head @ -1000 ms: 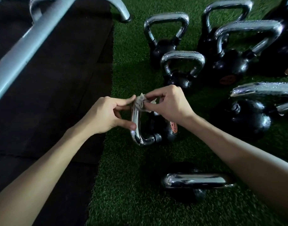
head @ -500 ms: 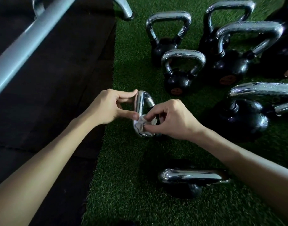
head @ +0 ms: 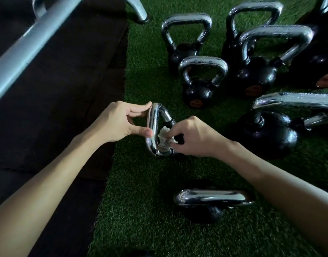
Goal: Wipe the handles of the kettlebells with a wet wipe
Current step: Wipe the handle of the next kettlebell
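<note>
Tipped kettlebell [head: 168, 121] lies on its side on the green turf [head: 137, 191], mid-scene. Its chrome handle [head: 151, 115] points left, close to the turf's left edge, and its black body is mostly hidden behind the right hand [head: 196, 139]. Left hand [head: 113, 124]: thumb and forefinger pinch the handle's long bar from the left, the other fingers curled behind. Right hand: fingers pinch the crumpled wet wipe [head: 164, 138] and press it against the inside of the handle, toward its near corner. Surroundings: one small kettlebell [head: 197, 93] stands upright just far-right of the work. A second [head: 183, 52] stands beyond it, and a larger one [head: 256, 75] is further right among more dark bells at the frame's far right. A big kettlebell [head: 270, 135] sits close on the right, beside the right wrist. Another kettlebell [head: 211, 199] stands near, under the right forearm. A dark rubber mat [head: 57, 93] borders the turf on the left, with a grey metal bar [head: 29, 47] crossing it far left. Open turf: a far strip between the mat edge and the upright bells, and the near-left patch between the handle and the near bell. The right side is crowded.
</note>
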Tool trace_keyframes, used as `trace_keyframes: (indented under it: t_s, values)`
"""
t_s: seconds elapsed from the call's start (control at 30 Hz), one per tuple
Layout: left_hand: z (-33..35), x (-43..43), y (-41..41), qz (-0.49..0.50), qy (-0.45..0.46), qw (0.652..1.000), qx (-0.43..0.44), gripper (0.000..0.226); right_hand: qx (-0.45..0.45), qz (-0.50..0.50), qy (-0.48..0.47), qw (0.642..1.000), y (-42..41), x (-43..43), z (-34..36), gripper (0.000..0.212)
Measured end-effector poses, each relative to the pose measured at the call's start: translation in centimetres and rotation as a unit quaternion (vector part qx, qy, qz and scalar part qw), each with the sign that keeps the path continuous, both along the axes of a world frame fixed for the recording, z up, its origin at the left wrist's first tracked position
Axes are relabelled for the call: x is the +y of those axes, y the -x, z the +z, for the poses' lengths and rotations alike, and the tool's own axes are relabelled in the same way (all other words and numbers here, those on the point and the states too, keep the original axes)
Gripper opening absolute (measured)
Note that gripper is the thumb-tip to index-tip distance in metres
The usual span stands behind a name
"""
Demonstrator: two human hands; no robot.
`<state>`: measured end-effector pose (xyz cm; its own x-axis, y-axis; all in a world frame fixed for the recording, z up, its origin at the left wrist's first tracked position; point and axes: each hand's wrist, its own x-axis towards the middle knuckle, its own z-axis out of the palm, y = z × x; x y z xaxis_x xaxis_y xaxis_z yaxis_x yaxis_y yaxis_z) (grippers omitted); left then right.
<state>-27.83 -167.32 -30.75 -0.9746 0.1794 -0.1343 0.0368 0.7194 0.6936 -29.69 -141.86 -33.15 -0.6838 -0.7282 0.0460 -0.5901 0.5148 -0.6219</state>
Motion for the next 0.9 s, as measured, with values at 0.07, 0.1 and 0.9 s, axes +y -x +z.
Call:
trace_keyframes:
  t_s: [0.07,0.1,0.9]
  values:
    - [0.1,0.0,0.0,-0.001,0.001,1.000,-0.007,0.096,-0.041,0.009,-0.016,0.999,0.2,0.3,0.3,0.028]
    - [0.1,0.1,-0.1,0.001,0.002,1.000,-0.008,0.096,-0.066,0.005,-0.021,0.998,0.3,0.4,0.5,0.031]
    - [0.7,0.9,-0.2,0.011,0.014,1.000,-0.013,0.096,-0.142,-0.166,0.167,0.961,0.1,-2.1,-1.3,0.019]
